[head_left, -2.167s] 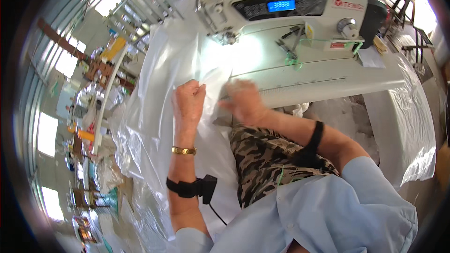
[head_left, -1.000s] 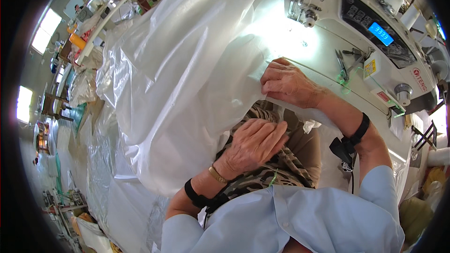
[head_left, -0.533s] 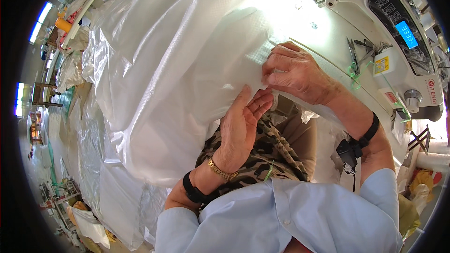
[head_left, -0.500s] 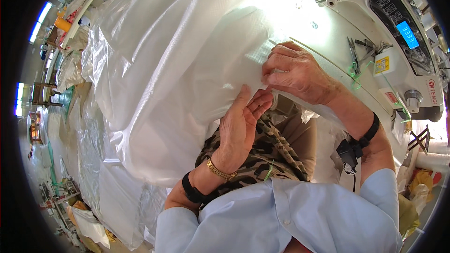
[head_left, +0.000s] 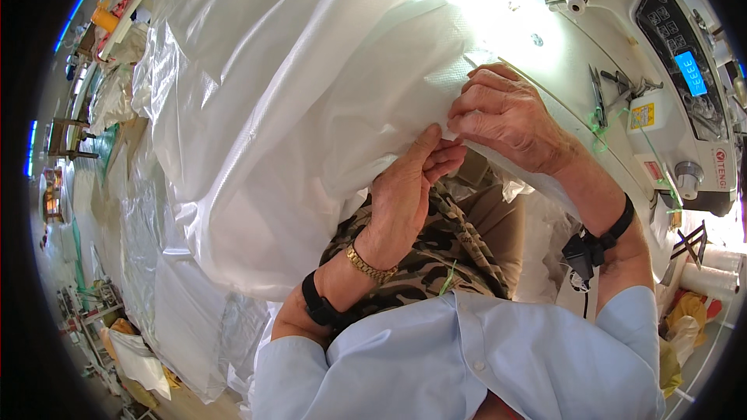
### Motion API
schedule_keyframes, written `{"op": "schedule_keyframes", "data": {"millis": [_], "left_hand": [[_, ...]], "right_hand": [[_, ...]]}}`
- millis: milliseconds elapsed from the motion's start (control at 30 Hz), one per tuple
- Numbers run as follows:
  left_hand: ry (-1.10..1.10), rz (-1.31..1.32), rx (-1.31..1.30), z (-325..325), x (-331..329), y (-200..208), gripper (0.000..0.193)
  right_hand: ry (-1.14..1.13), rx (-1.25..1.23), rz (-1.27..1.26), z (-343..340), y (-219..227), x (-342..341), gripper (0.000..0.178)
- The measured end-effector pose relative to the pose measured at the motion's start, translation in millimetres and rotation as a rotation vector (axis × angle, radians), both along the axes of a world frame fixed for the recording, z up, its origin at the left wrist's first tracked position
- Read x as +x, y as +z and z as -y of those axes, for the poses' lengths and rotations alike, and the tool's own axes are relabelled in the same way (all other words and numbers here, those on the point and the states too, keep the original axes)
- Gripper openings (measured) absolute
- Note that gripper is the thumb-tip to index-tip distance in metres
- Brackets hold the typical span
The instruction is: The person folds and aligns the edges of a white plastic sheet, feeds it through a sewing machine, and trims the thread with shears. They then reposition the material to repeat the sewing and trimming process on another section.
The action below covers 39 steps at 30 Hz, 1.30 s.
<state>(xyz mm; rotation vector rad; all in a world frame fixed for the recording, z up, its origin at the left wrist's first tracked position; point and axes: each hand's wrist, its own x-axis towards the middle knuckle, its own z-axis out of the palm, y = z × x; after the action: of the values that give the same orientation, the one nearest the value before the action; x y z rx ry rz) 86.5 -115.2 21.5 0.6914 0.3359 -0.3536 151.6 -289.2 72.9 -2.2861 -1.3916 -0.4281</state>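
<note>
A large white translucent plastic sheet [head_left: 257, 117], finely textured, spreads in folds across the middle and left and hangs over its near edge. My right hand [head_left: 510, 120] pinches the sheet's near edge between bent fingers and thumb. Just left of it, my left hand [head_left: 405, 194] has its thumb on top of the sheet and its fingers curled at the edge, closed on it. The two hands' fingertips nearly meet. Beyond them, under a bright lamp glow, is a sewing machine [head_left: 638, 179] with a lit blue display.
A pair of scissors [head_left: 597, 97] lies on the machine bed right of my right hand, by loose green thread [head_left: 601, 140]. White rolls [head_left: 710, 280] lie at the far right. More clear plastic sheeting [head_left: 140, 225] covers the left side. My camouflage-patterned lap [head_left: 436, 253] sits below the hands.
The left hand has moved slightly up and right, its thumb coming down nearer its fingers at the sheet's edge. The right hand keeps its pinch. The whole view has shifted a little.
</note>
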Motion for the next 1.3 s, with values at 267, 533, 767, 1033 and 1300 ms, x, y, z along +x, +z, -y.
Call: {"op": "schedule_keyframes", "data": {"millis": [267,533,767,1033,1300], "left_hand": [[-0.060,-0.095,-0.037,-11.5,5.7,7.3,0.013],[-0.167,-0.083,-0.021,-16.6,12.5,7.2,0.016],[-0.212,-0.100,-0.013,-18.3,13.3,9.6,0.018],[-0.254,-0.075,-0.010,-22.4,12.4,0.5,0.021],[-0.340,0.025,-0.167,-24.7,15.9,-0.7,0.031]], "right_hand": [[-0.141,-0.071,-0.006,4.0,6.0,-2.8,0.026],[-0.135,-0.031,-0.003,-3.7,1.3,-0.8,0.017],[-0.133,-0.072,-0.024,-4.3,0.5,-0.6,0.016],[-0.111,-0.073,-0.004,-6.1,0.7,-0.6,0.013],[-0.081,-0.075,0.054,-1.5,2.0,-3.1,0.011]]}}
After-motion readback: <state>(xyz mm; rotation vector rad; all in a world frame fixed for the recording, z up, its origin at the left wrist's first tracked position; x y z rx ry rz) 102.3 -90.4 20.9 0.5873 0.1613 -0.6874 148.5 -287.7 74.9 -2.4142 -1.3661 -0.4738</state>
